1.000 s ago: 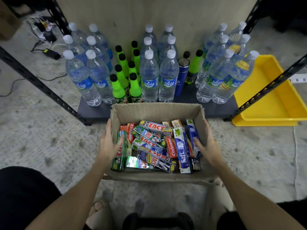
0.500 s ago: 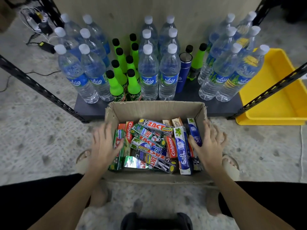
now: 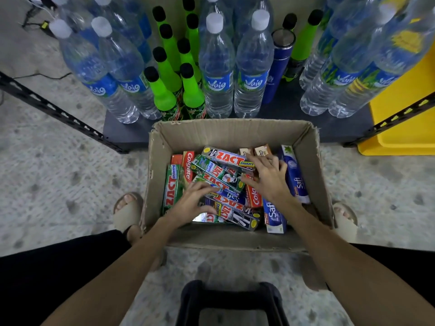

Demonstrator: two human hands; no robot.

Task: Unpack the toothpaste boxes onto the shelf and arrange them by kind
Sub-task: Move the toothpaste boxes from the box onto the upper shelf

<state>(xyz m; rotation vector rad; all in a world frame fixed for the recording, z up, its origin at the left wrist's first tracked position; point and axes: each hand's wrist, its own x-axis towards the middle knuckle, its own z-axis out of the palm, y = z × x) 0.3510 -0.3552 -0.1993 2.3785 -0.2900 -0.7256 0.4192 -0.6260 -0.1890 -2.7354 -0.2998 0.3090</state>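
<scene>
An open cardboard box stands on the floor in front of the low shelf. It holds several toothpaste boxes: Zact Smokers, green Zact Whitening, red Colgate and blue Saff. My left hand is inside the box, fingers spread over the Zact boxes in the middle. My right hand lies with spread fingers on the pile, fingertips at the Zact Smokers box and the Colgate box under it. Neither hand has lifted a box.
The shelf is crowded with clear water bottles, green bottles and a blue flask. A yellow bin sits at the right. Black shelf braces run diagonally on both sides. A dark stool is beneath me.
Both hands left the box's side walls and moved inward onto the toothpaste boxes. My head came lower and closer to the box.
</scene>
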